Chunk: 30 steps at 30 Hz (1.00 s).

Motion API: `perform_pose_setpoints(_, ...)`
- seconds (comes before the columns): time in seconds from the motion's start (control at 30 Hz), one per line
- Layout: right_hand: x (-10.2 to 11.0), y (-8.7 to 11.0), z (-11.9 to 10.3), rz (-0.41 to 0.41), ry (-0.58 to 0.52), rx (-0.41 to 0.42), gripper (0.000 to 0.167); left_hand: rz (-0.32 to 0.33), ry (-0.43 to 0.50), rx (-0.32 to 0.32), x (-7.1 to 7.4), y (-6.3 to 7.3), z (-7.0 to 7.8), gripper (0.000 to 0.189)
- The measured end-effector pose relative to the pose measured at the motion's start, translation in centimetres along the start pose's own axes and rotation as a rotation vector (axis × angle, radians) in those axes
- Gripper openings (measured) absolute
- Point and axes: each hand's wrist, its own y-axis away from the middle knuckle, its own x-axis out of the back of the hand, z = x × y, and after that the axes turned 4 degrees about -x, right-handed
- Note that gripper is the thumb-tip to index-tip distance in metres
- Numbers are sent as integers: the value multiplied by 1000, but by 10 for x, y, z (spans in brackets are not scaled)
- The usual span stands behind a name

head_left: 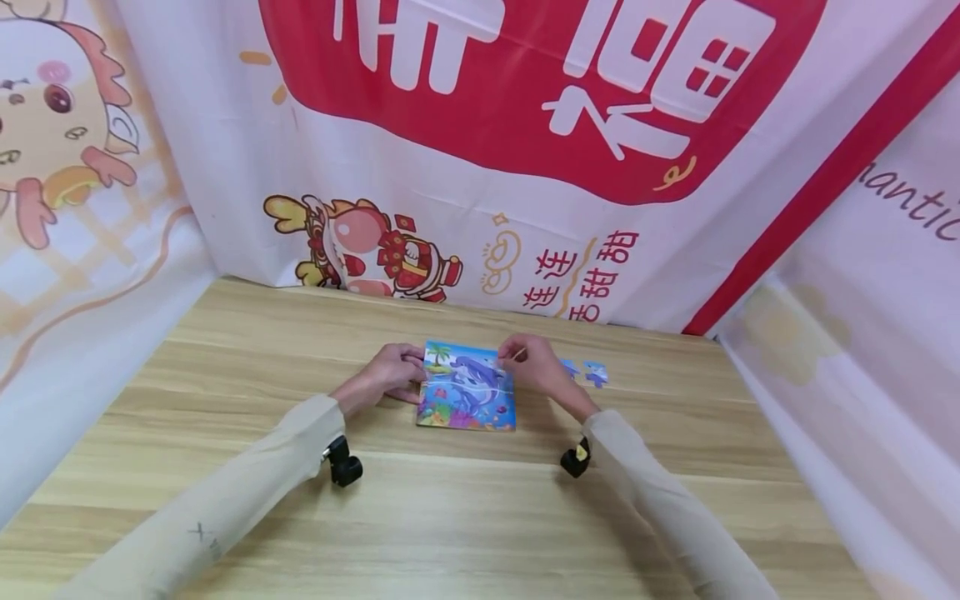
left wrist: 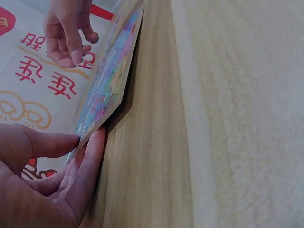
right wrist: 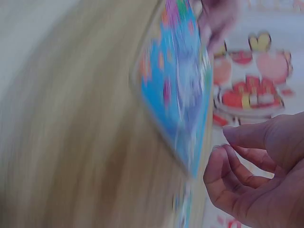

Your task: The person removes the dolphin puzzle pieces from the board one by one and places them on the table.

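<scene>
A square jigsaw puzzle with a dolphin picture lies on the wooden table, its left side raised a little. At that edge my left hand pinches it; the left wrist view shows the thumb on top and fingers underneath. Over the puzzle's upper right corner hovers my right hand. Its fingers are loosely bent, and the right wrist view shows nothing between thumb and fingertips. Just right of that hand lie loose puzzle pieces, partly covered by it in the head view.
Printed cloth hangs behind the table, with side cloths to left and right. The wooden tabletop stretches toward me. A small black camera is strapped at each wrist.
</scene>
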Motion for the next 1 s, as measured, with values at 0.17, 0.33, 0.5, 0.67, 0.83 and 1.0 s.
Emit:
perform_pose_setpoints(0.17, -26, -3, -23, -71, -26, 42, 14, -29, 36, 17, 5, 0, 0, 55)
perform_pose_setpoints(0.33, -45, -4, -33, -127, -23, 85, 33, -37, 37, 27, 7, -1, 0, 56)
perform_pose_setpoints(0.5, -57, -3, -35, -157, 65, 100, 42, -53, 64, 21, 8, -1, -2, 55)
perform_pose_setpoints(0.67, -60, -2, -37, -163, 84, 85, 39, -70, 100, 20, 12, -2, -4, 53)
perform_pose_setpoints(0.83, -59, -3, -38, -168, 94, 91, 37, -78, 104, 4, 10, -2, -5, 55)
perform_pose_setpoints(1.0, -58, -5, -38, -166, 86, 95, 36, -67, 94, -7, 8, -2, -7, 58)
